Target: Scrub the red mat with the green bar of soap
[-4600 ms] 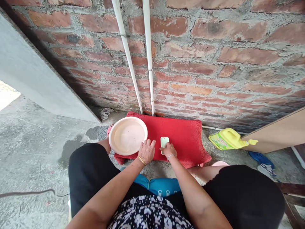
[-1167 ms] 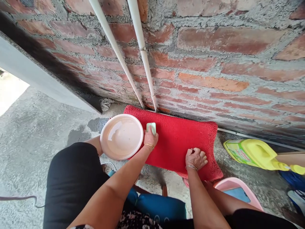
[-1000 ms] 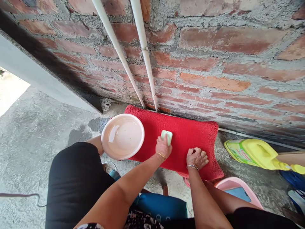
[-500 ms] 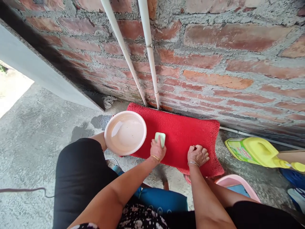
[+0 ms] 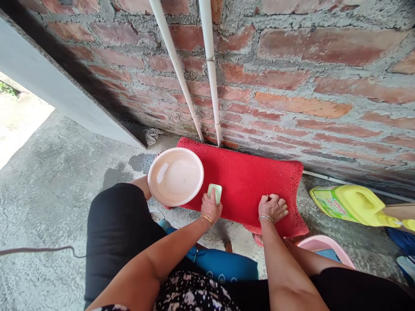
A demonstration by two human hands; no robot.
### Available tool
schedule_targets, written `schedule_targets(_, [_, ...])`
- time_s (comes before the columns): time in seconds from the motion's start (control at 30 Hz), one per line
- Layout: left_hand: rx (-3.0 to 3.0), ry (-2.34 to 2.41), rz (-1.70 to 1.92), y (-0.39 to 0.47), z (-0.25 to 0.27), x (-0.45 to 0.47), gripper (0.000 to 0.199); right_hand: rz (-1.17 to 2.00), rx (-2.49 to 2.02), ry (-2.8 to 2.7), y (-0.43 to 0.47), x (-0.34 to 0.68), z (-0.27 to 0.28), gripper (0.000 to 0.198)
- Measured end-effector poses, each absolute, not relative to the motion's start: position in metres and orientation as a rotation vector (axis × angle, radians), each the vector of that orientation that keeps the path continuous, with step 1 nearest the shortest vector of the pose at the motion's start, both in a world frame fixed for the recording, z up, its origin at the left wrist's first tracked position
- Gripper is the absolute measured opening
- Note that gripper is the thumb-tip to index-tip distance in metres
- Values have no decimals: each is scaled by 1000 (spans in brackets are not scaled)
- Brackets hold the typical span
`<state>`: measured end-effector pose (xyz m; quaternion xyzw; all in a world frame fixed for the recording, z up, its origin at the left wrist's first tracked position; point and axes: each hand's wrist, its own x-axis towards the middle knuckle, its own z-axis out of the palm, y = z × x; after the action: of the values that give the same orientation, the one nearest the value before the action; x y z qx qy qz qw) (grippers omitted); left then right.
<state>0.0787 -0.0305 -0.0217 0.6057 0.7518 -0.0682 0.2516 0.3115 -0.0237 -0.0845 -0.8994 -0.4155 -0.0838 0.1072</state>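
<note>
A wet red mat (image 5: 246, 177) lies spread over a low support, its right end sagging over the edge. On its left half my left hand (image 5: 212, 207) is closed on a pale green scrub brush (image 5: 215, 192), index finger stretched along the top; any bristles are hidden. My right hand (image 5: 272, 208) presses on the mat's right part with its fingers curled into the fabric. A pale pink basin (image 5: 175, 177) of water stands at the mat's left end, beside my left knee.
Behind the mat rises a brick wall (image 5: 285, 75) with two white pipes (image 5: 212, 77) running down it. A yellow detergent jug (image 5: 352, 203) lies to the right, near a pink tub (image 5: 345, 257). A grey rag (image 5: 151, 135) is on the floor by the white panel (image 5: 81, 95).
My left hand has drawn the scrub brush a little towards me and to the left across the mat. The right hand keeps its place. The view has shifted slightly.
</note>
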Motion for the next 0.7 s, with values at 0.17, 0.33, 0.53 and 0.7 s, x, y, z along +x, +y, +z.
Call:
schedule_targets(0.17, [1829, 1489, -197, -67, -17, 129, 77, -235, -2642, -1238, -24, 312, -84, 27])
schedule_targets(0.33, [1752, 1791, -103, -57, -13, 74, 74, -183, -2638, -1213, -25, 311, -82, 27])
schedule_targets(0.53, [1573, 2060, -92, -60, -21, 70, 75, -139, -2634, -1191, -24, 310, -80, 26])
schedule_targets(0.7, [1715, 1592, -149, -82, -20, 101, 77, -121, -2631, -1179, -23, 310, -78, 25])
